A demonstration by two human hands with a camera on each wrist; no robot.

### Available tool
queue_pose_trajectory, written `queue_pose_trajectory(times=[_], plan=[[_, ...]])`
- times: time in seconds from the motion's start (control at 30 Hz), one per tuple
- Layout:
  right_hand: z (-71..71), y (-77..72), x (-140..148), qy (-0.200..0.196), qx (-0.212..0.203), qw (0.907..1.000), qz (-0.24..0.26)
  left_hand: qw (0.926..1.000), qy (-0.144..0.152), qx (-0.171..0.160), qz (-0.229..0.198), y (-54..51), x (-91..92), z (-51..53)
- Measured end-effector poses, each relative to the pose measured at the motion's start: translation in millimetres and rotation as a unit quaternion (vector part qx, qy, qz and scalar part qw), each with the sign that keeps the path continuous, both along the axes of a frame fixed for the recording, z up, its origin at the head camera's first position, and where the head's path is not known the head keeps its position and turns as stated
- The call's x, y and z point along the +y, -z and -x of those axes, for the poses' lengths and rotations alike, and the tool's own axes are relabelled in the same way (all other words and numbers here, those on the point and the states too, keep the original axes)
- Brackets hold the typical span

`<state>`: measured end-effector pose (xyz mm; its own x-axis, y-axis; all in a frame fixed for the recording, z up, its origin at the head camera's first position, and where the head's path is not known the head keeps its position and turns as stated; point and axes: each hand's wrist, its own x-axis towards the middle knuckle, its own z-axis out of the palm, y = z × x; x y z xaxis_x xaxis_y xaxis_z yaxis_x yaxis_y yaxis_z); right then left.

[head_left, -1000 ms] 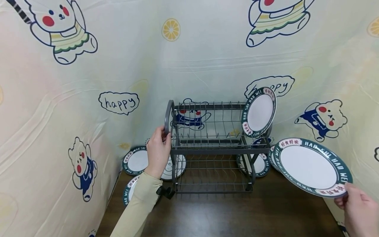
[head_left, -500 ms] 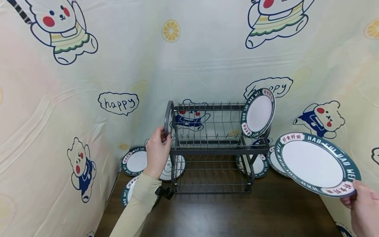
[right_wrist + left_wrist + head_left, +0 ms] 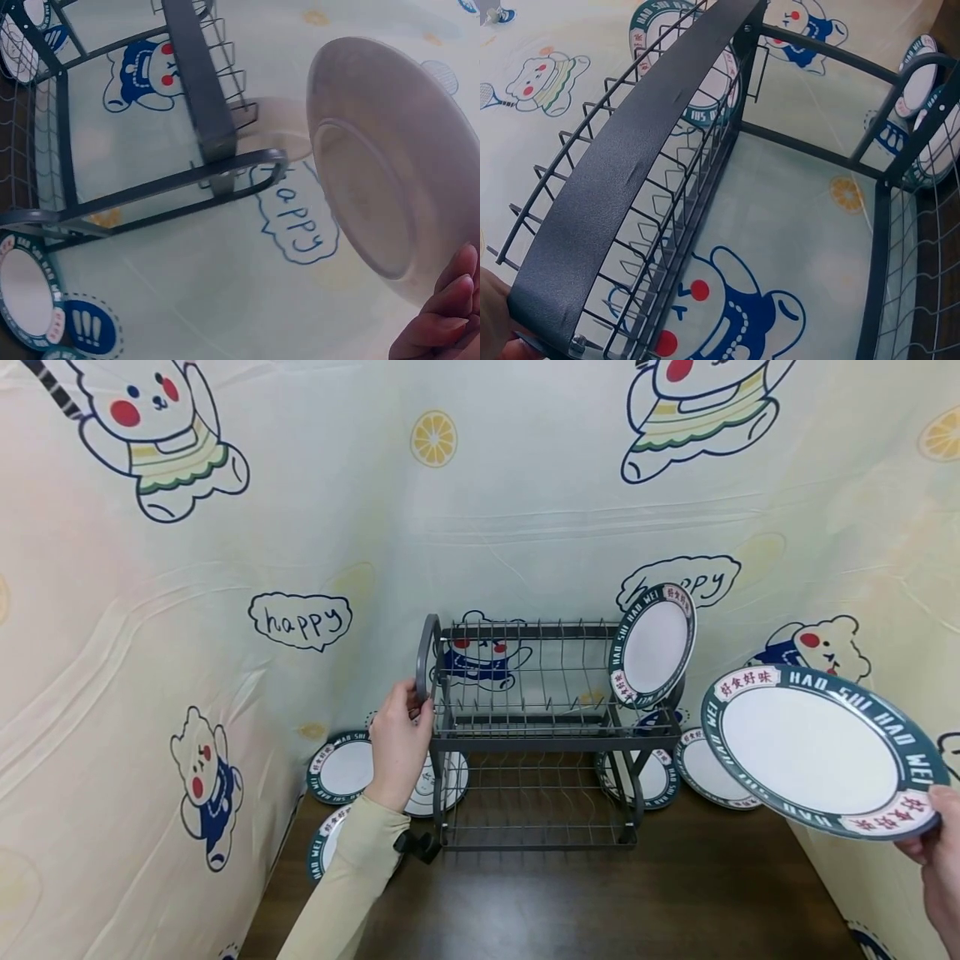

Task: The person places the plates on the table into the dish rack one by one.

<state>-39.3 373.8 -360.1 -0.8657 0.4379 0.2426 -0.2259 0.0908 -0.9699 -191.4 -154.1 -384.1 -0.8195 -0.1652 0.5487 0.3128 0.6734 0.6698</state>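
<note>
on the left, the cartoon-print backdrop (image 3: pixel 300 518), with bears and "happy" in cloud outlines, hangs beside the dark brown table (image 3: pixel 540 902). near the table's back left corner is a green-rimmed plate (image 3: pixel 345 768), its white centre showing. in front of it, a second green-rimmed plate (image 3: pixel 327 843) is partly covered by the left forearm, in its pale sleeve (image 3: pixel 352 877). a black wrist strap (image 3: pixel 418 847) sits at the cuff.

the left hand (image 3: pixel 401 743) grips the left side frame of the two-tier dish rack (image 3: pixel 555 744), fingers curled round the bar. just behind that hand and the frame, a mostly white plate (image 3: pixel 456 781) shows in part. the dark metal rack stands on the table. at the right end of its upper tier a green-rimmed oval-looking plate (image 3: pixel 654 647) stands on edge, tilted. through the lower right frame another plate (image 3: pixel 660 777) is visible behind the rack, and just to its right lies one more plate (image 3: pixel 712 768).

farthest right, the right hand (image 3: pixel 941 860) pinches the rim of a large plate (image 3: pixel 810 752), thumb on top, fingers beneath. that plate is in the air, tilted, white face toward the head camera, apart from the rack; the right wrist view shows its pale underside and foot ring.
</note>
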Motion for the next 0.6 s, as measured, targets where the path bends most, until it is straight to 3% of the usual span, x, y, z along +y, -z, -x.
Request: queue_pose_trajectory(times=[0.13, 0.3, 0.37, 0.5, 0.6], plan=[[6.4, -2.5, 3, -0.013, 0.066, 0.9967, 0.047, 1.0, 0.0, -0.006, -0.004, -1.0, 0.6, -0.7], [11.0, -5.1, 18, -0.035, 0.085, 0.9905, 0.102, 0.9999, 0.003, -0.013, -0.009, -1.1, 2.0, -1.3], [12.9, -5.4, 27, -0.062, 0.101, 0.9852, 0.124, 0.9999, 0.005, -0.013, -0.009, -1.0, 2.3, -1.4], [22.0, -8.0, 42, -0.093, 0.14, 0.9778, 0.125, 0.9999, 0.005, -0.011, -0.01, -0.6, 2.0, -1.6], [28.5, -15.3, 42, -0.092, 0.136, 0.9792, 0.119, 0.9999, 0.003, -0.006, -0.01, -0.3, 1.6, -1.7]])
